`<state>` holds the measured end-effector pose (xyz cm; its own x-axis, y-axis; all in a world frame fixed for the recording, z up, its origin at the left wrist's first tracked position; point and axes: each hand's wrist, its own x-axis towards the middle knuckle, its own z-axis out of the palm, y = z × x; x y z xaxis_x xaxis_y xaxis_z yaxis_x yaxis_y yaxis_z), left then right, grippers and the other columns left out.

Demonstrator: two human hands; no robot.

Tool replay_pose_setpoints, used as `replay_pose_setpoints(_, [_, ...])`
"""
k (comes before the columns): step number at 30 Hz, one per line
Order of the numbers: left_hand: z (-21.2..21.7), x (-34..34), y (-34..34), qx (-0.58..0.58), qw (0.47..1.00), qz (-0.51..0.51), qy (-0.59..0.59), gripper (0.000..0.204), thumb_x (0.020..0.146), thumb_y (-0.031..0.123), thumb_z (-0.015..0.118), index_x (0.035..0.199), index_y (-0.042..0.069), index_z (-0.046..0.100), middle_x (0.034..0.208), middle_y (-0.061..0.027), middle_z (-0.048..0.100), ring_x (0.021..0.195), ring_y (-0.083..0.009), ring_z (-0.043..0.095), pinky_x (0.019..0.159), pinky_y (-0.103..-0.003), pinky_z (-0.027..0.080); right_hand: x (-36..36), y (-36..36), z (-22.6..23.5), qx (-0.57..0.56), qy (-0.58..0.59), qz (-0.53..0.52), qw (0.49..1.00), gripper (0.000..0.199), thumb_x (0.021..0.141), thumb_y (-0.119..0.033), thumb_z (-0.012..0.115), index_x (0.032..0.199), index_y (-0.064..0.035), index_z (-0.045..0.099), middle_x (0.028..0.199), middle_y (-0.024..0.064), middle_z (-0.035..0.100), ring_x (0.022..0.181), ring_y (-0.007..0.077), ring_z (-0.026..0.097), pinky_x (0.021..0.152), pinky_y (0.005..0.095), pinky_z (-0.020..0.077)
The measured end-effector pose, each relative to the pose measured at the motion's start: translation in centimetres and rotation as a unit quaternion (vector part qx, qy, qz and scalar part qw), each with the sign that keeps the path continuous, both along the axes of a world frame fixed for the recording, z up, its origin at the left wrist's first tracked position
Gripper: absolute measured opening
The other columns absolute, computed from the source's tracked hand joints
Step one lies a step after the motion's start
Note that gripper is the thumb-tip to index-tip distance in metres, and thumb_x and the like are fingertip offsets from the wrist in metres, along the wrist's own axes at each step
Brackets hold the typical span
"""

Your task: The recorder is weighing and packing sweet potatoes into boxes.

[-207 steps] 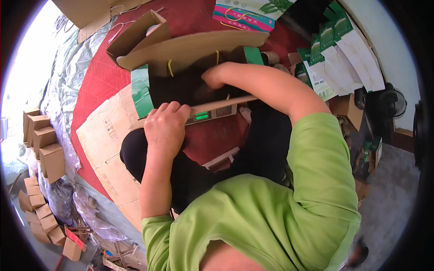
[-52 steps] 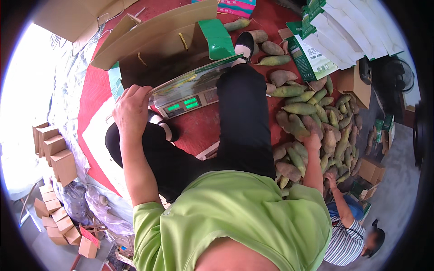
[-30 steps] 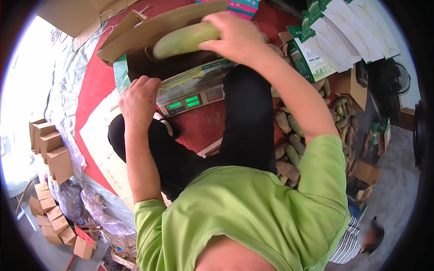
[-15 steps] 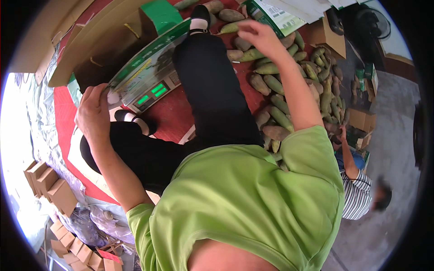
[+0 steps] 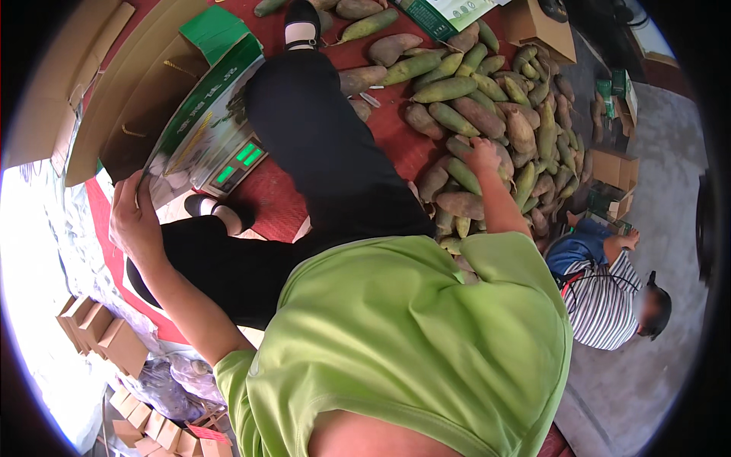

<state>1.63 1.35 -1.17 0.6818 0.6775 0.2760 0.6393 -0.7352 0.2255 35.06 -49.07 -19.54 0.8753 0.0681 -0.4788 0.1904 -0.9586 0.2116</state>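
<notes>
With its fingers curled over the near corner, my left hand (image 5: pixel 137 217) grips the edge of an open green-and-brown carton (image 5: pixel 202 103). That carton stands on a digital scale (image 5: pixel 234 169) whose green displays are lit. On the right, my right hand (image 5: pixel 483 158) reaches into a large heap of radishes (image 5: pixel 521 131), long roots in green and brownish purple. Its fingers are closed around a greenish radish (image 5: pixel 458 147) on the heap's near side, partly covered by the hand.
A co-worker (image 5: pixel 605 308) in a striped shirt sits at the right beside open cartons (image 5: pixel 613 171). Another printed carton (image 5: pixel 442 15) lies beyond the heap. Small brown boxes (image 5: pixel 122 346) and plastic sheeting (image 5: pixel 156 388) are at lower left. A red mat (image 5: pixel 285 206) covers the floor.
My right hand has come down and nearer, from above the far radishes onto the heap. My left hand stays at the carton's corner. The co-worker has shifted posture, and the view has turned slightly.
</notes>
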Motion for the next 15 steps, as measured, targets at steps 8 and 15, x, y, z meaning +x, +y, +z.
replay_pose_setpoints(8, [-0.2, -0.4, 0.1, 0.02, 1.0, 0.021, -0.004, 0.013, 0.088, 0.018, 0.063, 0.098, 0.014, 0.069, 0.088, -0.0017, 0.066, 0.078, -0.0227, 0.066, 0.065, -0.033, 0.05, -0.3, -4.7, 0.5, -0.144, 0.013, -0.13, 0.981, 0.075, 0.073, -0.039, 0.077, 0.14, -0.0257, 0.044, 0.143, 0.0029, 0.043, 0.136, 0.0258, 0.036, 0.104, 0.0526, 0.0366])
replay_pose_setpoints(15, [1.0, 0.4, -0.7, 0.002, 0.999, 0.038, 0.0, 0.013, 0.086, 0.015, 0.062, 0.096, 0.017, 0.069, 0.086, -0.0023, 0.065, 0.081, -0.0254, 0.065, 0.068, -0.034, 0.05, 0.6, -6.0, -2.0, -0.102, 0.028, -0.143, 0.984, 0.072, 0.068, -0.04, 0.078, 0.132, -0.018, 0.052, 0.135, 0.0115, 0.051, 0.129, 0.0306, 0.045, 0.1, 0.046, 0.0432])
